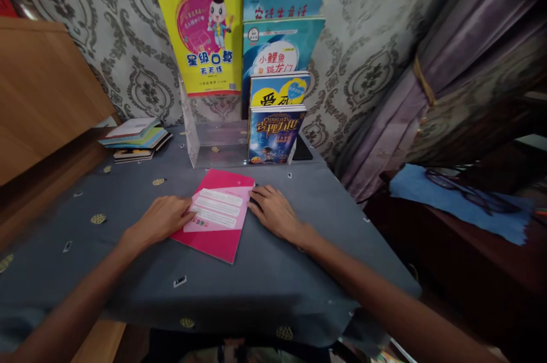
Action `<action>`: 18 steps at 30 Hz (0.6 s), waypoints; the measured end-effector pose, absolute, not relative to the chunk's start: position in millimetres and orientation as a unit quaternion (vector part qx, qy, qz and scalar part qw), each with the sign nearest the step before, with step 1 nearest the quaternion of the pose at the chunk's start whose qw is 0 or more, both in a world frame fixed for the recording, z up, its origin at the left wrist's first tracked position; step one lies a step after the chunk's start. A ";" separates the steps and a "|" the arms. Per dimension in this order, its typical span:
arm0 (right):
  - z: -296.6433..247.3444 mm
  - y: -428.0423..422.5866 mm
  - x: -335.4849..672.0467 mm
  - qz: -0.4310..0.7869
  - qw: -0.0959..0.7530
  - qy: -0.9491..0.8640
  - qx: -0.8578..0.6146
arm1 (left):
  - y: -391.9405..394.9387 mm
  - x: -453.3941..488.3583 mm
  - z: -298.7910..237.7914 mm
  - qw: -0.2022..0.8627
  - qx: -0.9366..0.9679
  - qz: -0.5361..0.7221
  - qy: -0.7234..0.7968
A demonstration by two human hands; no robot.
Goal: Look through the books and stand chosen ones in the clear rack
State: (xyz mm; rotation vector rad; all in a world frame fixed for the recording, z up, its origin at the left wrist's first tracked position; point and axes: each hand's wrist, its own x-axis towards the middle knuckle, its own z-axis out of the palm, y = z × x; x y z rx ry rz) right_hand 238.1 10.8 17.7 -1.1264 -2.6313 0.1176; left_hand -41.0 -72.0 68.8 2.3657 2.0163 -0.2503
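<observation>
A pink book (216,240) with a paler band of printed text lies at a slant on the grey-blue tablecloth, its print upside down to me. At its left edge, my left hand (166,217) grips the book, fingers bent and thumb on the cover. My right hand (276,212) holds the upper right edge between thumb and fingers. The undersides of both hands' fingers are hidden. Behind the book stands a clear acrylic rack (213,155), with a yellow workbook (171,27) upright on its left side and several books in a stepped row on its right.
A blue-covered book (273,135) is frontmost in the rack's right row. Several thin books (134,132) lie stacked at the table's back left, beside a wooden panel (47,89). Right of the table, glasses (465,189) rest on a blue cloth (419,192); a purple curtain (384,118) hangs behind.
</observation>
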 end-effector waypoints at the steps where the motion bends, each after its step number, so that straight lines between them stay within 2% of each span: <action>1: 17.8 18.1 233.4 0.048 0.141 -0.909 -0.388 | -72.2 -40.2 67.4 0.007 0.762 -0.072 0.643; 10: 6.4 55.6 219.0 0.092 0.179 -0.916 -0.346 | -44.2 -34.0 46.9 -0.028 0.790 0.010 0.612; 15: 1.3 56.7 221.6 0.096 0.195 -0.917 -0.334 | 1.2 -15.8 27.1 -0.013 0.859 0.132 0.494; 18: 3.0 55.0 222.3 0.102 0.196 -0.916 -0.334 | 31.7 -1.2 18.4 0.000 0.872 0.153 0.465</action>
